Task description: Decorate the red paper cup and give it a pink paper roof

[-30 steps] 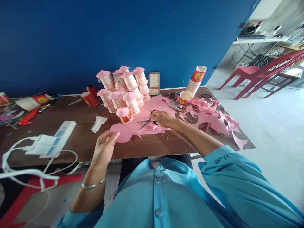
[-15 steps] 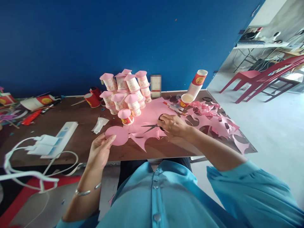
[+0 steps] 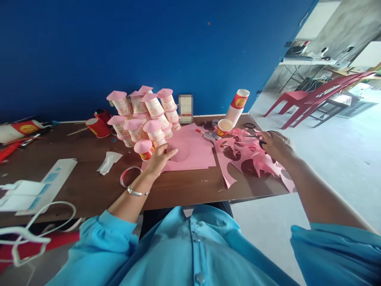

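My left hand pinches a round pink paper disc between thumb and fingers, over pink paper sheets. Close beside that hand is a red paper cup with a pink cone top. Behind it rise stacked patterned paper cups, several capped with pink cones. Over at the right, my right hand is closed round a pair of scissors, whose blades point left above cut pink paper scraps. The handles are partly covered by my fingers.
A tape roll lies by my left forearm, near a crumpled white paper. To the left sits a power strip with white cables. Markers, an upright cup and a leaning cup stack stand behind the scraps.
My left hand has carried the pink disc right, over the sheets. My right hand has moved right with the scissors. The cut scrap at the front edge now lies farther right, with the other scraps.
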The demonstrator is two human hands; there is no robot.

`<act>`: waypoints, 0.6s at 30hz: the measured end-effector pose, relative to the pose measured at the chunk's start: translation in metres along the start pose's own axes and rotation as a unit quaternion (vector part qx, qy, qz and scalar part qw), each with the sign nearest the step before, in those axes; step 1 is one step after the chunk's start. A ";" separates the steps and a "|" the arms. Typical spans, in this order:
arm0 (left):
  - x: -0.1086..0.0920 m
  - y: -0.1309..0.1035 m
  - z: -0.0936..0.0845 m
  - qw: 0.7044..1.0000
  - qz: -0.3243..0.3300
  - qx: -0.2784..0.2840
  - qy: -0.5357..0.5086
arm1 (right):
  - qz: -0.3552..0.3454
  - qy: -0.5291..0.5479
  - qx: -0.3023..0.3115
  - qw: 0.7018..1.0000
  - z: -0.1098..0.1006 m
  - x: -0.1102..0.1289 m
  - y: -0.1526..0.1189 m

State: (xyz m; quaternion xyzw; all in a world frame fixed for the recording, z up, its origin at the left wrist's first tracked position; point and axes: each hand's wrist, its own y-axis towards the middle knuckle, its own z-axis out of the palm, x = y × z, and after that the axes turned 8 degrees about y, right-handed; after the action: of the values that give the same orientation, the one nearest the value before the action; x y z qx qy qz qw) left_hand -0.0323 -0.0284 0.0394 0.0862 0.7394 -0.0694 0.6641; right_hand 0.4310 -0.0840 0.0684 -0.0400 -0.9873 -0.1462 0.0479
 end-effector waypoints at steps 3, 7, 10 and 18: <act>0.005 0.015 0.005 1.000 0.015 -0.005 0.024 | 0.027 0.016 -0.006 0.999 -0.004 -0.004 0.005; 0.010 0.024 0.003 1.000 0.009 -0.005 0.000 | 0.063 0.035 -0.054 0.996 -0.018 0.004 0.002; 0.016 0.027 0.004 0.999 -0.001 -0.002 -0.040 | 0.054 0.157 -0.155 0.974 -0.026 0.036 0.006; 0.028 0.030 0.013 0.991 -0.004 -0.011 -0.135 | -0.160 0.495 0.004 0.854 0.010 0.171 0.011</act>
State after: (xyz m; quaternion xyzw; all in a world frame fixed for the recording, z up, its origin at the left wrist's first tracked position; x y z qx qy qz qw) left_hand -0.0161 -0.0014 0.0101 0.0656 0.6438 -0.0751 0.7586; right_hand 0.2616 -0.0593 0.0802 0.1962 -0.8263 -0.1485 0.5066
